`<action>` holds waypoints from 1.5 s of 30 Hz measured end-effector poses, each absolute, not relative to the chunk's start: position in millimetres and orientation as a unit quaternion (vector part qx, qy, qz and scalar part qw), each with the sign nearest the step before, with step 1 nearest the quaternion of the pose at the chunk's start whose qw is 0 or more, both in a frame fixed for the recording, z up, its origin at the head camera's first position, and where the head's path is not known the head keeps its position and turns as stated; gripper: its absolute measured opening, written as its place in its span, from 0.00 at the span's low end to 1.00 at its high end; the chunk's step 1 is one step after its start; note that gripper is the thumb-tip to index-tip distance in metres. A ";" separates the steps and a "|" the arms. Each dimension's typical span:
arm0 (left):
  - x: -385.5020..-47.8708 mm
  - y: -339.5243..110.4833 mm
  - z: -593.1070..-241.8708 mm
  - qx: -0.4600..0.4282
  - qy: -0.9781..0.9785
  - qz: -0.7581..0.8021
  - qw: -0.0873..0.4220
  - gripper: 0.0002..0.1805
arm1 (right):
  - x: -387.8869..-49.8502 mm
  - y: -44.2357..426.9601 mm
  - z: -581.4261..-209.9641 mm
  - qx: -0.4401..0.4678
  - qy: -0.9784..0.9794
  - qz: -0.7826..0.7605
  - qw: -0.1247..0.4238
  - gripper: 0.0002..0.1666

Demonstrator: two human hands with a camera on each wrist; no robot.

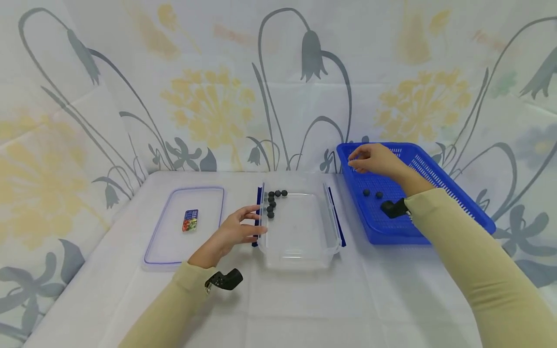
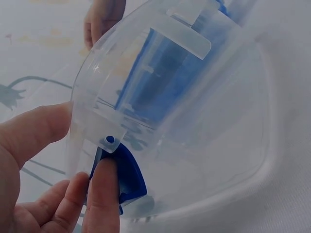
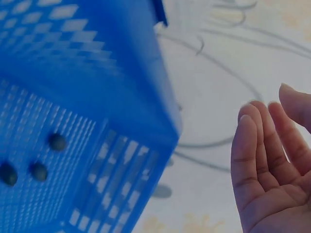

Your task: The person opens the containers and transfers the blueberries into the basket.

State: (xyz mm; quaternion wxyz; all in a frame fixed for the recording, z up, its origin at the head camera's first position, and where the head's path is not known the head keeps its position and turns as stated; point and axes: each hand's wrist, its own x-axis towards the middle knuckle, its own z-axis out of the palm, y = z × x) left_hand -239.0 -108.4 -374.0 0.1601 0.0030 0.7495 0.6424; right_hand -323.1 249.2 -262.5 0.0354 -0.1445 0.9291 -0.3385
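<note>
A clear plastic container (image 1: 300, 258) with blue side latches stands mid-table. Several small dark round balls (image 1: 271, 215), resembling blueberries, line its left side and back corner. My left hand (image 1: 235, 229) holds its left wall; in the left wrist view the thumb is against the clear wall and fingers are on the blue latch (image 2: 127, 177). At the right, my right hand (image 1: 376, 159) is above the far end of a blue perforated basket (image 1: 393, 239). Its fingers are loosely bent with nothing between them. In the right wrist view, three dark balls (image 3: 57, 141) lie in the basket.
On the left lies a clear lid (image 1: 167, 237) with a blue seal and a small printed label (image 1: 190, 220). A white cloth (image 1: 304, 309) covers the table. Behind it hangs a flower-patterned curtain (image 1: 287, 121).
</note>
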 end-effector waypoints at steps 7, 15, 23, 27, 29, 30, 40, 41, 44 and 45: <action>-240.1 -106.9 -371.5 0.008 0.754 0.638 0.158 0.38 | -325.6 225.8 -263.5 -0.160 0.923 -0.348 0.033 0.18; -238.9 -107.6 -373.4 0.002 0.747 0.644 0.163 0.38 | -326.5 195.5 -266.0 -0.187 0.910 -0.367 0.050 0.16; -237.8 -108.3 -372.9 0.004 0.749 0.642 0.164 0.38 | -323.5 165.4 -266.6 -0.200 0.907 -0.364 0.066 0.15; -237.5 -108.9 -372.1 0.001 0.748 0.642 0.164 0.38 | -323.1 151.2 -269.8 -0.215 0.902 -0.366 0.077 0.16; -237.1 -108.8 -371.8 0.000 0.748 0.643 0.164 0.38 | -323.6 145.2 -273.0 -0.221 0.899 -0.369 0.083 0.15; -236.9 -108.6 -371.9 0.000 0.747 0.644 0.165 0.38 | -323.6 142.3 -274.8 -0.222 0.898 -0.369 0.088 0.15; -238.2 -107.8 -372.6 -0.004 0.750 0.640 0.166 0.38 | -331.7 105.6 -301.8 -0.226 0.890 -0.374 0.131 0.12; -238.2 -107.8 -372.4 -0.005 0.750 0.640 0.167 0.38 | -332.1 102.0 -305.3 -0.230 0.889 -0.372 0.135 0.12; -238.1 -108.0 -372.9 -0.005 0.749 0.641 0.169 0.37 | -332.6 93.1 -315.9 -0.243 0.890 -0.359 0.142 0.13; -237.9 -108.1 -373.2 -0.005 0.748 0.642 0.169 0.37 | -332.9 90.7 -319.4 -0.245 0.890 -0.355 0.145 0.14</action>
